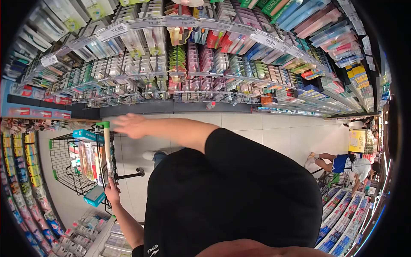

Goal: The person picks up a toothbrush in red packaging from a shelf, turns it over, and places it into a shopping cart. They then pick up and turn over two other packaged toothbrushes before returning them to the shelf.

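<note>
The left hand [112, 191] is closed round the handle [108, 150] of a wire shopping cart [50, 156], while the right hand [129, 124] – blurred, fingers spread – hovers beside the handle's green end. Ahead of both hands the cart holds a teal box [88, 135] and assorted packs [89, 159]; whether the second teal box [94, 196], near the left hand, lies inside is unclear. Past the right hand, a shelf [137, 110] bears hanging packages [150, 64].

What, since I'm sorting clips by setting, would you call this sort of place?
Most likely a supermarket or similar store: there are rows of packaged goods, printed price tags and a loaded wire shopping cart.
</note>
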`<state>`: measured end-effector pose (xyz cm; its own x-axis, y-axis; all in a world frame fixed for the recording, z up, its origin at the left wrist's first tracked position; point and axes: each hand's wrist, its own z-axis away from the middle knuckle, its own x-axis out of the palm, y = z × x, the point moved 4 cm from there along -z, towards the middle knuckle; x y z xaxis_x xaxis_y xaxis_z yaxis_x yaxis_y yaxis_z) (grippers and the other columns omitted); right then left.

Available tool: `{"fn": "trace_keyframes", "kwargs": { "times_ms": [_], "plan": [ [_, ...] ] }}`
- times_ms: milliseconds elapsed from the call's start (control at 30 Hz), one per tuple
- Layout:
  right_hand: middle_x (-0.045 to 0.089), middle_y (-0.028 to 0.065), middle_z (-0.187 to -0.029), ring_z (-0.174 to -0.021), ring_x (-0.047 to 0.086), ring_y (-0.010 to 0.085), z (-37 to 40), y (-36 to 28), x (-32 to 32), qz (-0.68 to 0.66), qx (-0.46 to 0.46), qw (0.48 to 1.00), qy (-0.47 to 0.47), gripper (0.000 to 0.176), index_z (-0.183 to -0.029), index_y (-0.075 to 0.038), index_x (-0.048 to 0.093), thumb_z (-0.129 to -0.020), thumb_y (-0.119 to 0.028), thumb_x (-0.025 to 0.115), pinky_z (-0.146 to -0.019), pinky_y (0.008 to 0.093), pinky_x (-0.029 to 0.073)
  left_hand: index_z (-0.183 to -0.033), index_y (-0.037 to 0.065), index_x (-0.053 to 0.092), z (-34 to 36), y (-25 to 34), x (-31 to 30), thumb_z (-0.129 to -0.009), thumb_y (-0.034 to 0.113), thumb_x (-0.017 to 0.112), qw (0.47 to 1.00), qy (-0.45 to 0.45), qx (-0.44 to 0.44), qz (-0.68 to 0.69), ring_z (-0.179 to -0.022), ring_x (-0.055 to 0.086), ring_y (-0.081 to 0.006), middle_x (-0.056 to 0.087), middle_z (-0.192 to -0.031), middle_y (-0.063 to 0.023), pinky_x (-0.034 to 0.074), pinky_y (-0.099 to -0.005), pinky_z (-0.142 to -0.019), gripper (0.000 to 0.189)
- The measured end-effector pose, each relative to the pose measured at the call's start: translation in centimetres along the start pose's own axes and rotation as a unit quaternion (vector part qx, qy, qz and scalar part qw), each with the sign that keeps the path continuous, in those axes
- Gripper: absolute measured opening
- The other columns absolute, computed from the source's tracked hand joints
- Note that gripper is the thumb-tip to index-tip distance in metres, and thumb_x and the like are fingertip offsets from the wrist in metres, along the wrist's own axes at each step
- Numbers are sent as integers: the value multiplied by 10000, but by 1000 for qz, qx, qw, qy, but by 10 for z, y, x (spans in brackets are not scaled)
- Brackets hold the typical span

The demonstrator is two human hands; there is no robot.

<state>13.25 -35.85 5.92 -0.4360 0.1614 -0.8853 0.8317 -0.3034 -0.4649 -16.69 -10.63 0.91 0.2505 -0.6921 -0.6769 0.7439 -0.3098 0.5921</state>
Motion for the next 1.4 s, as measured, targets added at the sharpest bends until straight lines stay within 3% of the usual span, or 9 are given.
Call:
{"fn": "trace_keyframes", "kwargs": {
  "times_ms": [167, 367, 433, 600, 833, 1100, 1167, 1300, 1400],
  "plan": [
    [186, 129, -1692, -1567, 162, 315, -68, -44, 46, 148, -124, 980, 49, 650, -1554, -173, 385, -928, -146, 556, -1264, 514, 139, -727, -4, 610, -5, 7, -6, -1009, 674, 440, 998, -63, -23, 9, -426, 474, -103, 479, -518, -16, 359, -267, -423, 753],
    [490, 142, -1517, -1499, 337, 334, -112, -59, 72, 174, -167, 965, 104, 469, -1368, -115, 550, -906, -184, 591, -1254, 522, 184, -712, 28, 602, -14, 1, -21, -1028, 649, 424, 992, -117, -27, 34, -412, 443, -95, 457, -493, -2, 321, -270, -417, 720],
    [586, 122, -1390, -1469, 380, 329, -130, -65, 69, 158, -121, 979, -39, 403, -1274, -104, 598, -880, -183, 615, -1254, 513, 189, -714, 30, 606, -17, 3, -28, -1027, 646, 430, 991, -120, -46, 44, -417, 448, -97, 458, -492, -3, 328, -275, -422, 713],
    [733, 36, -870, -935, 718, 276, -180, -67, 79, 167, -91, 966, -177, 153, -913, -223, 735, -767, -205, 692, -791, 489, 519, -723, 15, 649, -38, -21, -39, -1016, 642, 454, 986, -166, -2, 35, -455, 507, -135, 505, -511, -40, 398, -318, -466, 718],
    [758, 118, -1066, -1010, 732, 290, -222, -97, 67, 194, -52, 916, -348, 254, -996, -128, 788, -789, -174, 648, -826, 442, 593, -813, 26, 720, -48, -21, -72, -965, 719, 456, 979, -202, -11, 33, -569, 591, -197, 580, -586, -80, 488, -370, -584, 757],
    [753, 106, -939, -930, 724, 317, -242, -108, 66, 189, -78, 925, -321, 186, -908, -130, 763, -764, -202, 670, -797, 458, 579, -944, 18, 741, -70, -33, -90, -976, 676, 501, 968, -242, 5, 70, -688, 614, -173, 627, -715, -70, 496, -329, -648, 701],
    [748, 102, -911, -912, 722, 317, -247, -107, 67, 187, -89, 927, -312, 167, -882, -126, 752, -761, -213, 677, -788, 462, 575, -1026, 15, 730, -82, -23, -107, -997, 568, 565, 973, -226, 26, 25, -814, 649, -195, 670, -829, -91, 518, -356, -733, 578],
    [737, 106, -874, -893, 721, 323, -251, -103, 73, 189, -86, 927, -312, 157, -869, -133, 742, -758, -225, 681, -784, 464, 571, -1101, -9, 701, -136, -24, -153, -957, 328, 680, 969, 196, 147, 11, -981, 674, -318, 715, -1014, -167, 531, -418, -901, 367],
    [734, 108, -867, -880, 721, 327, -255, -100, 72, 189, -84, 930, -303, 155, -870, -137, 740, -754, -219, 679, -780, 469, 568, -1203, 28, 664, -182, -35, -157, -946, 305, 669, 938, 289, 135, -132, -1080, 643, -341, 692, -1129, -157, 530, -439, -928, 378]
  ]
}}
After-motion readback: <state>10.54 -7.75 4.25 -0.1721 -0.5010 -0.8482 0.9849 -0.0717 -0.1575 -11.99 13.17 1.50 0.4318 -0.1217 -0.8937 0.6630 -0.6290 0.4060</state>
